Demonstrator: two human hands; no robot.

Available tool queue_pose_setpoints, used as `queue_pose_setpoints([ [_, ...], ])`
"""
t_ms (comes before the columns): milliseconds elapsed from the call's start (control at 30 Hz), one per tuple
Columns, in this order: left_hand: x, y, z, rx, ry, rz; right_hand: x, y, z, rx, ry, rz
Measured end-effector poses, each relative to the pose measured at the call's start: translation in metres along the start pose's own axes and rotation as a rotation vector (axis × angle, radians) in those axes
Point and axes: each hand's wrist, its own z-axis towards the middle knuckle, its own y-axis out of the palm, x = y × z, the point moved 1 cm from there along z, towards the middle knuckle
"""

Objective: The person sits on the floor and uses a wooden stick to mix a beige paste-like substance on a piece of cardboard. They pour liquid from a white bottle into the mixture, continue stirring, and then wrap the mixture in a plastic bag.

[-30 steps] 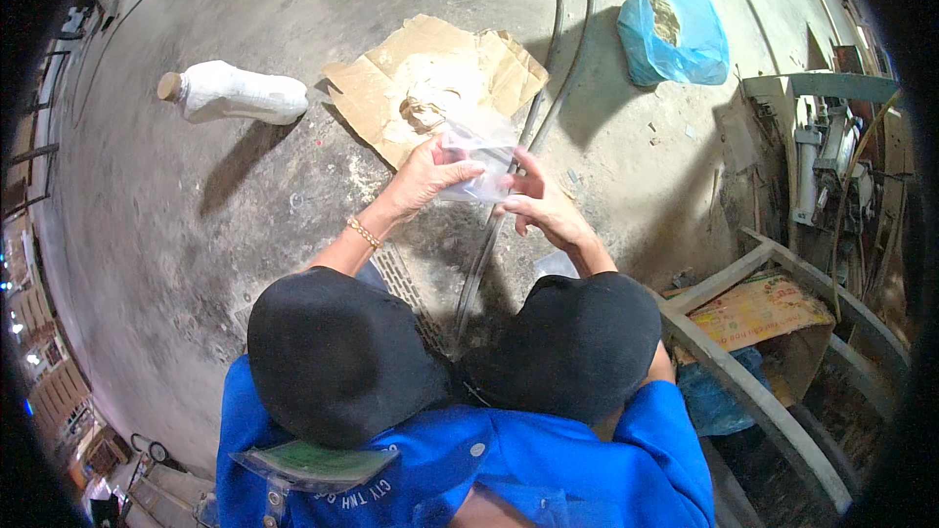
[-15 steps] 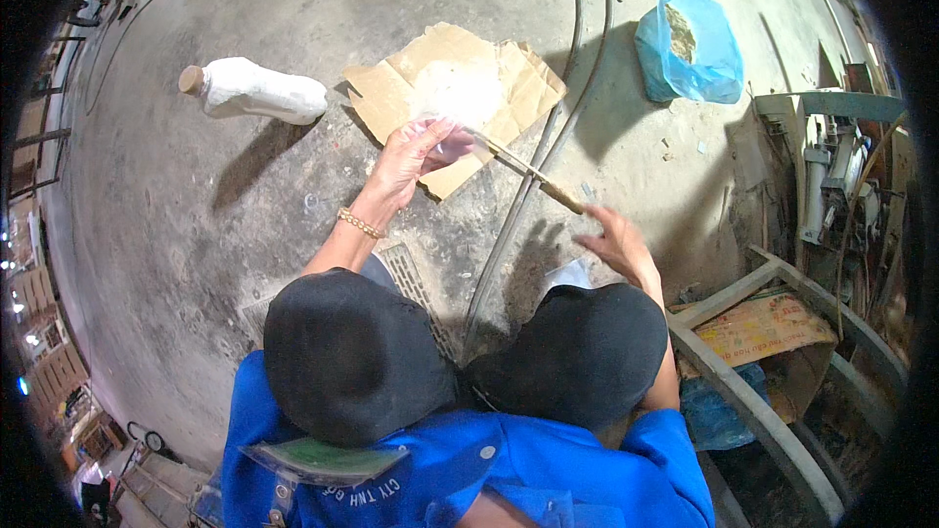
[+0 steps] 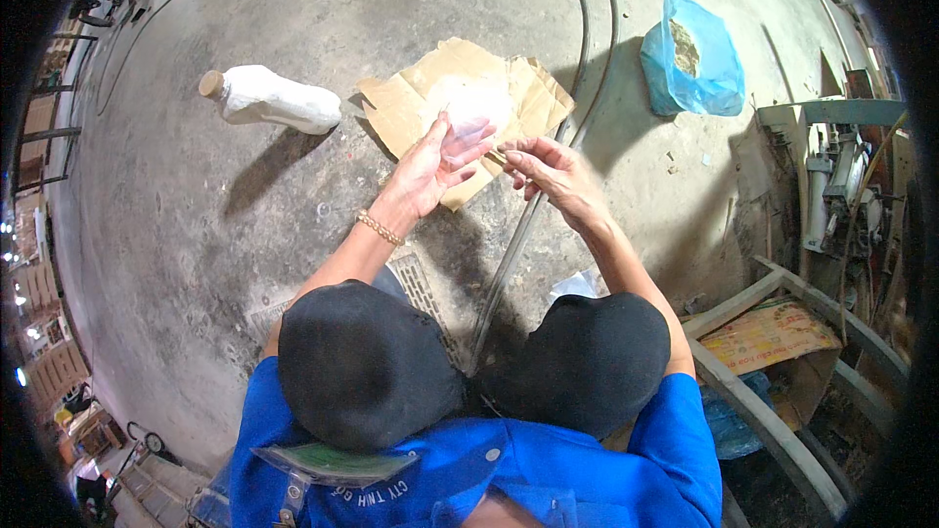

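Observation:
Palm up over brown cardboard [image 3: 396, 117], my left hand [image 3: 423, 171] has its fingers stretched and spread. Something thin and clear, like plastic film [image 3: 464, 135], seems to lie across those fingers. Close beside the fingertips, my right hand [image 3: 556, 176] is closed in a pinch on a thin stick [image 3: 499, 153]. Most of the stick is hidden by the fingers. A bright patch of white material [image 3: 474, 103], washed out by light, covers the middle of the cardboard. Left of it, a white-coated plastic bottle [image 3: 279, 100] with a brown cap lies on its side.
A blue plastic bag [image 3: 719, 83] with coarse tan contents stands at the far right. Two dark hoses [image 3: 587, 39] cross the floor beside the cardboard. A grey frame [image 3: 753, 411] and metal parts [image 3: 827, 186] crowd the right. Near my knees lies a slotted drain cover [image 3: 423, 284].
My right hand has moved up and left from the stick's far end to pinch it near my left hand. My left fingers have opened from a pinch.

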Motion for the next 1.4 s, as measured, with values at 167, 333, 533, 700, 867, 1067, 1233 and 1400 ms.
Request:
queue_pose_setpoints([
  [167,-0.013,0.005,0.004,-0.003,-0.003,-0.032,0.001,0.011,0.013,-0.044,0.060,0.096],
  [333,-0.026,0.003,0.011,-0.014,0.047,-0.024,0.008,0.017,0.020,-0.043,0.048,0.226],
  [533,-0.027,-0.002,0.011,0.011,0.089,-0.018,0.005,0.023,0.017,0.025,0.073,0.333],
  [700,-0.026,0.000,0.010,-0.002,0.102,-0.011,0.008,0.023,0.017,0.047,0.059,0.315],
  [867,-0.028,0.007,0.008,0.028,0.134,0.082,0.014,0.027,0.019,0.046,0.027,0.230],
  [1067,-0.039,0.011,0.006,0.118,0.217,0.157,0.022,0.031,0.024,0.042,0.035,0.256],
  [1233,-0.039,0.004,0.009,0.078,0.116,0.230,0.019,0.018,0.028,0.128,-0.081,0.277],
  [1400,-0.005,0.010,-0.002,0.050,0.208,0.501,-0.016,-0.018,0.028,0.412,-0.366,-0.376],
])
